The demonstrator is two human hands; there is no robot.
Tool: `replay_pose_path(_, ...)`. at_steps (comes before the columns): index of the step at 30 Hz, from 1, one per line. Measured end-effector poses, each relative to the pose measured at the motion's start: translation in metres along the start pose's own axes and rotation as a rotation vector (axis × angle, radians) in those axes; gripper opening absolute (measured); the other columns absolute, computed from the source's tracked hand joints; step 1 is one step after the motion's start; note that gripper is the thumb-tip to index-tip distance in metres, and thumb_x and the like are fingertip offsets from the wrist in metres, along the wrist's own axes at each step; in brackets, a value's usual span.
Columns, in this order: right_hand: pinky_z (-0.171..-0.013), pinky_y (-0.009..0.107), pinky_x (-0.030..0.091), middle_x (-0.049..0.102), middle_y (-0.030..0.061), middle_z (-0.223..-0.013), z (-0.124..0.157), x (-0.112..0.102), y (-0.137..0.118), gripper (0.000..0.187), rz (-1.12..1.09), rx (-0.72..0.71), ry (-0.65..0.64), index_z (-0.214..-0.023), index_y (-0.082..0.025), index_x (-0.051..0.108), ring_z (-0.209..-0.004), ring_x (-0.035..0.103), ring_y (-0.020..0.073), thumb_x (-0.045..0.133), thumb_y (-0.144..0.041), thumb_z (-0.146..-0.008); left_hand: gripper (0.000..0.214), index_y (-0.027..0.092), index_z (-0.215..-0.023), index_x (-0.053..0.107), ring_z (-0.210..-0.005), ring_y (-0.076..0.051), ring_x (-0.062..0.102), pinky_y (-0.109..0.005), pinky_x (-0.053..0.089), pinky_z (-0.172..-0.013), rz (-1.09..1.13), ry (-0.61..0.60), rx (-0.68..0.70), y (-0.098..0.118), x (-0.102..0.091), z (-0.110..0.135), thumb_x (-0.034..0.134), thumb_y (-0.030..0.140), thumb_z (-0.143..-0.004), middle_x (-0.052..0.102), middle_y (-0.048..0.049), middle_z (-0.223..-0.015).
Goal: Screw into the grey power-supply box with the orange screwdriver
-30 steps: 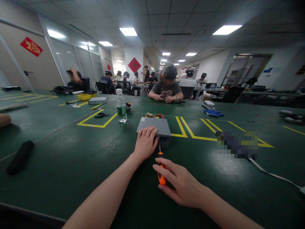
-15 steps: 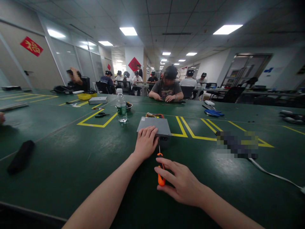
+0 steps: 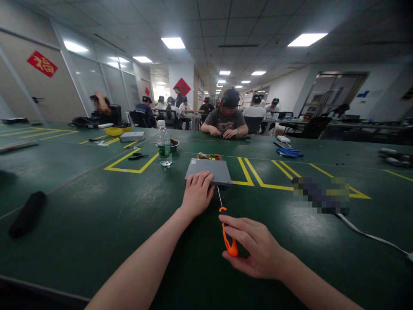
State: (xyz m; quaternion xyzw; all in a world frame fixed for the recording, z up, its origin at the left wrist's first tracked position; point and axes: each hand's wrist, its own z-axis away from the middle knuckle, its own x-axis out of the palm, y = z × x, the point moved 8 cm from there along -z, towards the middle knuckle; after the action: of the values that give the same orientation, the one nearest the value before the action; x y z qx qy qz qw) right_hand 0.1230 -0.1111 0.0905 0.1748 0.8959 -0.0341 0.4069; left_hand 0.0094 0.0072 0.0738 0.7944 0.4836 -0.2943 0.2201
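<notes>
A grey computer power supply unit (image 3: 215, 167) sits on the green table, its bundle of coloured cables (image 3: 209, 156) behind it. My left hand (image 3: 197, 196) lies over its near left edge, fingers on the top face and thumb at the front, holding it. In my right hand (image 3: 254, 243) is an orange and black screwdriver (image 3: 229, 241), its handle between thumb and fingers. The thin shaft points up and away, and its tip meets the lower front face of the unit; the exact contact point is hard to make out.
Left of the unit stand a water bottle (image 3: 164, 146) and a bowl (image 3: 174, 144). A black pouch-like object (image 3: 28, 214) lies at far left. To the right are blue gloves (image 3: 289, 153) and a white cable (image 3: 371, 234). Across the table sits a person (image 3: 226, 116).
My right hand and the screwdriver handle have shifted right and slightly toward me, so the shaft now slants. My left hand and the power supply unit stay where they were.
</notes>
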Motion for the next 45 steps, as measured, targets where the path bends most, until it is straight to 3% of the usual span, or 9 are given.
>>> replay_pose_path(7, -0.069, 0.032, 0.055, 0.066, 0.0164, -0.100, 0.006, -0.015, 0.008, 0.027, 0.030, 0.042, 0.028, -0.106, -0.013, 0.048, -0.086, 0.066, 0.0214, 0.052, -0.024, -0.081, 0.033, 0.021, -0.121, 0.048, -0.119, -0.022, 0.043, -0.039, 0.029, -0.101, -0.018, 0.002, 0.000, 0.001, -0.001, 0.000, 0.044, 0.028, -0.089, 0.053, -0.0066, -0.127)
replay_pose_path(24, -0.071, 0.033, 0.054, 0.065, 0.0160, -0.101, 0.006, -0.016, 0.011, 0.027, 0.053, 0.045, 0.038, -0.106, -0.013, 0.048, -0.089, 0.065, 0.0219, 0.053, -0.023, -0.082, 0.034, 0.021, -0.121, 0.048, -0.119, -0.022, 0.043, -0.039, 0.030, -0.101, -0.004, 0.006, 0.003, 0.000, -0.001, 0.000, 0.045, 0.028, -0.088, 0.053, -0.0068, -0.126)
replay_pose_path(33, -0.068, 0.037, 0.053, 0.058, 0.0176, -0.112, 0.007, -0.001, 0.011, 0.036, 0.114, 0.104, -0.164, -0.117, -0.015, 0.054, -0.088, 0.062, 0.0250, 0.048, -0.034, -0.086, 0.033, 0.021, -0.120, 0.048, -0.119, -0.022, 0.044, -0.040, 0.030, -0.101, -0.006, 0.008, -0.002, 0.001, -0.002, 0.000, 0.044, 0.028, -0.088, 0.054, -0.0072, -0.126)
replay_pose_path(42, -0.075, 0.038, 0.047, 0.062, 0.0126, -0.110, 0.003, 0.011, 0.008, 0.030, 0.002, 0.147, -0.255, -0.108, -0.017, 0.056, -0.086, 0.062, 0.0219, 0.055, -0.036, -0.085, 0.034, 0.022, -0.121, 0.048, -0.119, -0.022, 0.044, -0.041, 0.031, -0.101, -0.001, 0.012, -0.002, 0.001, -0.004, 0.000, 0.045, 0.027, -0.088, 0.054, -0.0076, -0.125)
replay_pose_path(45, -0.075, 0.038, 0.046, 0.064, 0.0129, -0.105, 0.002, 0.009, 0.011, 0.027, -0.068, 0.189, -0.219, -0.104, -0.014, 0.054, -0.084, 0.062, 0.0214, 0.054, -0.030, -0.083, 0.033, 0.021, -0.121, 0.048, -0.119, -0.022, 0.045, -0.040, 0.031, -0.101, -0.008, 0.007, -0.002, 0.001, -0.003, -0.001, 0.045, 0.028, -0.088, 0.054, -0.0074, -0.125)
